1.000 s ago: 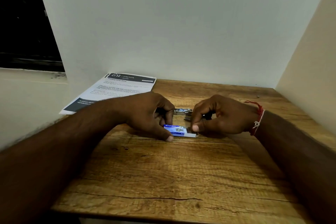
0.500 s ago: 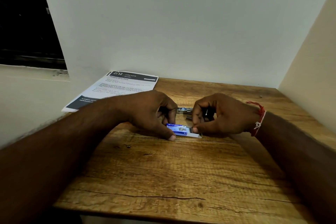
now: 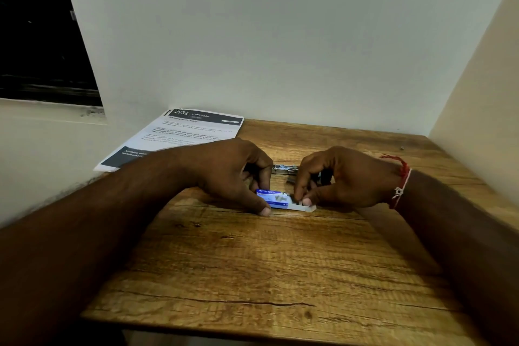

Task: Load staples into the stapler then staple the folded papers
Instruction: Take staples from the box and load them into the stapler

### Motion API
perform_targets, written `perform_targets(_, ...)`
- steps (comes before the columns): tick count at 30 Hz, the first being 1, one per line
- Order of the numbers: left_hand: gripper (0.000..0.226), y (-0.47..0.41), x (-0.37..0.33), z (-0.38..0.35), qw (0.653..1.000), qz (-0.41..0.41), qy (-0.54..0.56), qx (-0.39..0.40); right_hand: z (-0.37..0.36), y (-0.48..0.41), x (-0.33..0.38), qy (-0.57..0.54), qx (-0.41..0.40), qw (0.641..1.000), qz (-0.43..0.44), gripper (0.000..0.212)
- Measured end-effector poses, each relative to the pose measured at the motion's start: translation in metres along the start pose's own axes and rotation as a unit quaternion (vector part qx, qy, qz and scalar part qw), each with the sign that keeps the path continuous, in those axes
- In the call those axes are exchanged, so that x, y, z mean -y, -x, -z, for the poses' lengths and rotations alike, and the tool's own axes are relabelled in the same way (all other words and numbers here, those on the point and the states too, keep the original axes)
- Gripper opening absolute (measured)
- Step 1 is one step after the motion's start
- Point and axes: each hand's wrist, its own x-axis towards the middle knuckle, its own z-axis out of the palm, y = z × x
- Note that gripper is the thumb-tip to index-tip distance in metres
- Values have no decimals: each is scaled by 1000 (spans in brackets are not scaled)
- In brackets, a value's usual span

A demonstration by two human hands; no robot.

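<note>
Wooden table sitting in a plain wall corner, printed papers lying at the back left, partly over the table's left edge.

Step in hand: getting staples out, stapler not loaded yet. Left hand is gripping the blue staple box on the table at centre, thumb on the near side and fingers curled over the far side. Right hand is pinching at the white inner tray sticking out of the box's right end. I can't tell if a strip is between the fingertips.

Stapler is lying just behind the box, between the hands, mostly hidden.

Next, I'd say: lifting one strip clear without snapping it, then opening the stapler's magazine.
</note>
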Motion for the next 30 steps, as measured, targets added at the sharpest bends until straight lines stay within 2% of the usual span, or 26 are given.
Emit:
perform_targets(3,34,0,0,0,1000,-1,-4,-1,0,1,-1,-17,2,1000,1,12)
perform_targets(5,34,0,0,0,1000,0,-6,-3,0,1,-4,-62,-38,997,-2,11)
perform_targets(7,34,0,0,-1,1000,-1,0,-2,1,2,-8,-160,-94,983,-2,9)
perform_targets(11,35,-1,1,-4,1000,-4,11,-4,5,3,-19,-356,-190,915,-21,18)
perform_targets(14,39,0,-1,-8,1000,-1,10,-11,10,4,-32,-461,-242,851,-69,25)
perform_targets(16,38,-3,-2,-11,999,1,25,-42,14,6,-40,-512,-269,808,-112,23)
perform_targets(18,32,-8,0,-14,994,-9,39,-105,15,7,-44,-542,-269,781,-152,22)
perform_targets(20,22,-13,6,-18,984,-14,44,-173,14,6,-45,-527,-259,787,-187,23)
perform_targets(22,18,-16,12,-23,976,-5,43,-214,9,4,-45,-450,-262,826,-214,20)
perform_targets(26,44,-25,21,-31,974,7,8,-225,1,2,-38,-201,-224,926,-227,19)
perform_targets(30,52,-34,24,-38,973,10,11,-228,-2,2,-39,-102,-189,956,-201,22)
